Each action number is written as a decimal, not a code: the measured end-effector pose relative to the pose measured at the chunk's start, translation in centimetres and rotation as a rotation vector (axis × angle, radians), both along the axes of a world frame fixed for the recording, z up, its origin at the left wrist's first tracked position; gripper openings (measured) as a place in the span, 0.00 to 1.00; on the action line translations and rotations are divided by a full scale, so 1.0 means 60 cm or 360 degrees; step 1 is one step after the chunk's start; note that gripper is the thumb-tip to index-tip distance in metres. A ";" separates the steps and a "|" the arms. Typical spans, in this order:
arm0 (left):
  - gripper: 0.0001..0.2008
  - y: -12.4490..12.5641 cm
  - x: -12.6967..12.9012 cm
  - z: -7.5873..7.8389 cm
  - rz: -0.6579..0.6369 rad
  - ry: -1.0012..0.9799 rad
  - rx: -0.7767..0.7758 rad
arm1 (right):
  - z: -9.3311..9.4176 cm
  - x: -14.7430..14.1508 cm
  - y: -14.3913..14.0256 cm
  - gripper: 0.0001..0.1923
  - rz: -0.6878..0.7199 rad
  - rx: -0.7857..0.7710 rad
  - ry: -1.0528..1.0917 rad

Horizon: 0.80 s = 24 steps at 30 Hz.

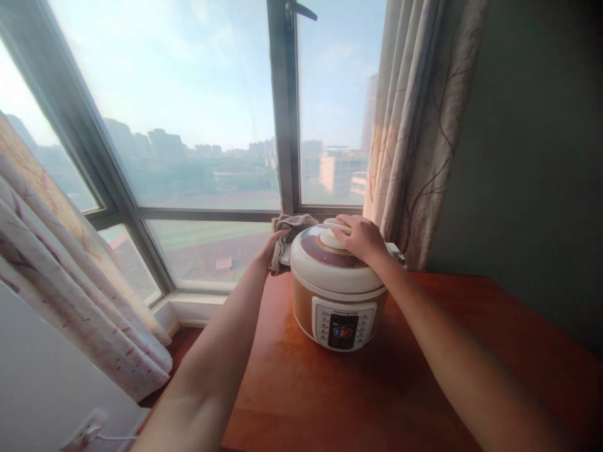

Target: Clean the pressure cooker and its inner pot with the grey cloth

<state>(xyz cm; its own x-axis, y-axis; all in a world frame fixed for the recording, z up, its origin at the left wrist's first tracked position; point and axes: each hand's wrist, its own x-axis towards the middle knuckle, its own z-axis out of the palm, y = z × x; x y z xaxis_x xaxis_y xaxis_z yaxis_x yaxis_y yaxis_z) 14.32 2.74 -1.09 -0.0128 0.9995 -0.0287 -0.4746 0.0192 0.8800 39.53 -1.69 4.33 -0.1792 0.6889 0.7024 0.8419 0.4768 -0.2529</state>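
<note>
An electric pressure cooker (339, 282) with a white lid, tan body and front control panel stands upright on a reddish-brown wooden table (292, 402). My left hand (274, 243) is closed on a bunched grey-brown cloth (281, 251), pressed against the cooker's left side by its side handle. Part of the cloth spreads behind the lid. On top of the cooker, my right hand (362, 237) has its fingers curled over the white lid knob (333, 236). The lid sits on the cooker body.
Tall windows (202, 113) stand behind the table. Patterned curtains hang at the left (70, 276) and the right (414, 125). A dark wall (527, 138) borders the table's right side. At the lower left, a wall socket (89, 430) has a white cord plugged in.
</note>
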 end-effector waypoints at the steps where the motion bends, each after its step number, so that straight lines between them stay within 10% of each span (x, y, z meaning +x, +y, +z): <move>1: 0.16 -0.010 0.006 -0.011 -0.0020 -0.0070 -0.0007 | 0.000 -0.001 -0.001 0.17 0.0000 -0.0001 0.0006; 10: 0.25 -0.085 0.052 -0.078 0.0219 -0.0501 0.0171 | -0.003 0.000 0.002 0.17 0.0014 0.0020 0.0031; 24: 0.22 -0.217 0.087 -0.175 0.0716 -0.0039 0.0253 | -0.003 0.000 0.003 0.17 0.0046 0.0041 0.0015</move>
